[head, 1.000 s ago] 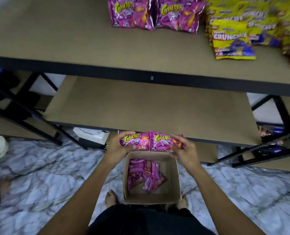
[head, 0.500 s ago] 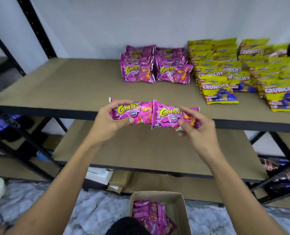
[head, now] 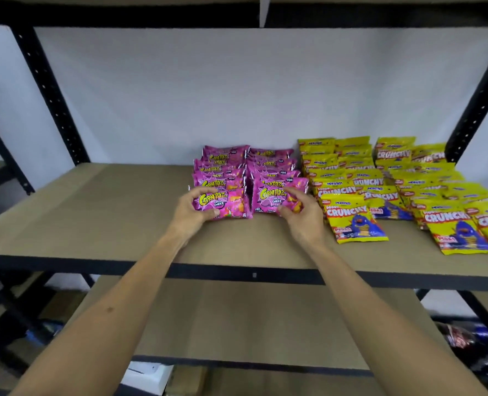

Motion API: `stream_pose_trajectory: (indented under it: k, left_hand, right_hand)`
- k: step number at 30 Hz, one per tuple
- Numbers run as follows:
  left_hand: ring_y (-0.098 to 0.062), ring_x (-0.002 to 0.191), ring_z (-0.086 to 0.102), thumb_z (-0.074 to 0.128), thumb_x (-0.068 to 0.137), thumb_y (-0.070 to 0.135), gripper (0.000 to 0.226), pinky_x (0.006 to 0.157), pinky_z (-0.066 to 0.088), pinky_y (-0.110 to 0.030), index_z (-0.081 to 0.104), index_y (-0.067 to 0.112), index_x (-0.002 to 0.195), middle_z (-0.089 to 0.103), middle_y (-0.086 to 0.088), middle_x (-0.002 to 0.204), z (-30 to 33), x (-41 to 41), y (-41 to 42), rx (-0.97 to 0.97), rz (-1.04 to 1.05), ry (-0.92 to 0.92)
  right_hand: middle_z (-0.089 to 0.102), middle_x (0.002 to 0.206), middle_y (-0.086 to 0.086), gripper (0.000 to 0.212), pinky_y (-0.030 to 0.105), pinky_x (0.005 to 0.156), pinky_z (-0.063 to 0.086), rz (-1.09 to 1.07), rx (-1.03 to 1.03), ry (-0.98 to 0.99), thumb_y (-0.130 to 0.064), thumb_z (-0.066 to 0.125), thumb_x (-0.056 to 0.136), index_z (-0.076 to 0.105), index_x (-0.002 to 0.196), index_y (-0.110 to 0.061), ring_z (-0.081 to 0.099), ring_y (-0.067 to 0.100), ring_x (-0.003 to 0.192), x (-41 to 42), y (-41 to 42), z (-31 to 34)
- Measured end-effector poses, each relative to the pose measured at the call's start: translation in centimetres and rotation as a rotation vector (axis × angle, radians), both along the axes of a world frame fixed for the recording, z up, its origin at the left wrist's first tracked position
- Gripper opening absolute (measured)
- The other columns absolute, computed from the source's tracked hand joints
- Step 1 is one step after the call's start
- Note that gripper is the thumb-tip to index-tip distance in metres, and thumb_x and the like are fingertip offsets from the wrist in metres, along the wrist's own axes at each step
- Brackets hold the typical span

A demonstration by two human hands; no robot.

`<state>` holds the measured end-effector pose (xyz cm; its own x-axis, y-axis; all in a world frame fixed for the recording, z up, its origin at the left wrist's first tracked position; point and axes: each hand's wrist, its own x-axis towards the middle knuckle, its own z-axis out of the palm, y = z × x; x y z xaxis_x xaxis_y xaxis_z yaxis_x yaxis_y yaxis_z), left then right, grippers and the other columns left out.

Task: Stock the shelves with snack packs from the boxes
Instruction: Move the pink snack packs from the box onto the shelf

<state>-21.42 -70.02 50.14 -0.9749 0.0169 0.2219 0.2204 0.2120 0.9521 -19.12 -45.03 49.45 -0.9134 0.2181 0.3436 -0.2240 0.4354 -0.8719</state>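
Observation:
Two pink Corntoz snack packs sit at the front of two pink rows on the brown shelf (head: 94,212). My left hand (head: 192,214) grips the left pack (head: 227,204) by its left edge. My right hand (head: 301,215) grips the right pack (head: 271,195) at its right side. Both packs touch the shelf board, against the stacked pink packs (head: 228,164) behind them. The box of packs is out of view.
Several yellow Crunchy packs (head: 354,218) fill the shelf's right part, close to my right hand. The shelf's left half is bare board. Black uprights (head: 48,92) flank the shelf. A lower shelf (head: 237,318) lies below, with dark packets (head: 459,338) at lower right.
Both hands lifted the two pink packs from the floor box up to the shelf and set them down in front of the pink rows. The view tilted upward.

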Motion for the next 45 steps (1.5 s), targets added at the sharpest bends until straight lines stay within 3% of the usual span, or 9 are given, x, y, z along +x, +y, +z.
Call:
stream_pose_trajectory:
  k: [5,7,13,20,28,33,38,42,45]
  left_hand:
    - [-0.007,0.115,0.051,0.074,0.073,-0.009,0.034,0.099,0.033,-0.018,0.066,0.014,0.097,0.064,0.008,0.111,0.6,-2.2,0.6,-0.142,0.024,0.093]
    - [-0.005,0.114,0.052,0.075,0.072,-0.009,0.036,0.094,0.032,-0.008,0.067,0.019,0.094,0.065,0.009,0.109,0.6,-3.3,0.7,-0.167,0.034,0.126]
    - [-0.018,0.123,0.049,0.083,0.069,0.009,0.049,0.111,0.035,-0.043,0.068,0.046,0.097,0.061,-0.002,0.121,0.8,-6.8,0.3,-0.198,0.086,0.132]
    - [-0.024,0.121,0.040,0.082,0.072,0.009,0.057,0.111,0.031,-0.037,0.064,0.058,0.092,0.049,-0.010,0.114,1.0,-6.9,0.5,-0.228,0.161,0.128]
    - [-0.026,0.131,0.027,0.075,0.075,0.014,0.052,0.110,0.029,-0.042,0.062,0.037,0.120,0.031,-0.008,0.133,2.4,-5.4,1.2,-0.343,0.315,0.206]
    - [-0.029,0.125,0.038,0.064,0.079,0.013,0.046,0.100,0.034,-0.043,0.060,0.023,0.124,0.041,-0.013,0.132,3.6,-2.1,2.6,-0.549,0.411,0.359]
    - [-0.026,0.112,0.055,0.051,0.090,0.026,0.028,0.092,0.034,-0.042,0.064,0.022,0.115,0.058,-0.005,0.119,0.5,4.5,4.2,-0.761,0.396,0.578]
    - [-0.030,0.146,0.024,0.053,0.093,0.033,0.053,0.114,0.023,-0.055,0.045,0.016,0.143,0.033,-0.015,0.153,-4.2,8.3,4.2,-0.906,0.366,0.653]
    - [-0.029,0.149,0.008,0.055,0.091,0.023,0.058,0.115,0.023,-0.055,0.038,0.015,0.146,0.015,-0.015,0.159,-8.3,10.3,3.7,-0.907,0.268,0.569]
  right_hand:
    - [0.041,0.136,0.011,0.046,0.017,0.092,0.042,-0.086,0.254,0.038,-0.009,0.069,0.087,0.061,0.130,-0.026,0.051,0.005,0.091,-2.1,0.4,0.9]
    - [0.039,0.138,0.014,0.047,0.024,0.091,0.047,-0.133,0.329,0.067,-0.010,0.070,0.086,0.060,0.130,-0.025,0.057,0.016,0.099,-2.7,0.4,0.9]
    - [0.035,0.140,0.018,0.048,0.034,0.095,0.048,-0.177,0.463,0.167,-0.011,0.075,0.079,0.061,0.124,-0.021,0.044,0.035,0.126,-5.3,1.0,1.8]
    - [0.040,0.136,0.023,0.047,0.050,0.089,0.052,-0.210,0.536,0.193,-0.013,0.075,0.075,0.062,0.120,-0.019,0.045,0.041,0.121,-6.7,0.7,1.0]
    - [0.036,0.145,0.024,0.045,0.050,0.102,0.044,-0.296,0.542,0.298,-0.015,0.069,0.082,0.060,0.125,-0.015,0.036,0.040,0.135,-6.3,0.4,2.4]
    - [0.048,0.133,0.020,0.038,0.048,0.102,0.042,-0.290,0.531,0.495,-0.010,0.060,0.084,0.060,0.122,-0.007,0.045,0.036,0.127,-4.1,0.2,4.6]
    - [0.056,0.124,0.010,0.044,0.043,0.099,0.041,-0.168,0.416,0.417,-0.012,0.056,0.083,0.055,0.127,-0.009,0.047,0.025,0.119,3.2,-2.0,2.1]
    - [0.042,0.149,0.014,0.041,0.053,0.115,0.026,-0.108,0.547,0.435,-0.010,0.059,0.086,0.060,0.127,-0.008,0.028,0.029,0.145,8.4,-3.6,-3.7]
    - [0.032,0.155,0.014,0.046,0.040,0.111,0.034,0.039,0.511,0.238,-0.008,0.057,0.087,0.055,0.133,-0.009,0.036,0.031,0.141,11.1,-3.0,-9.2]
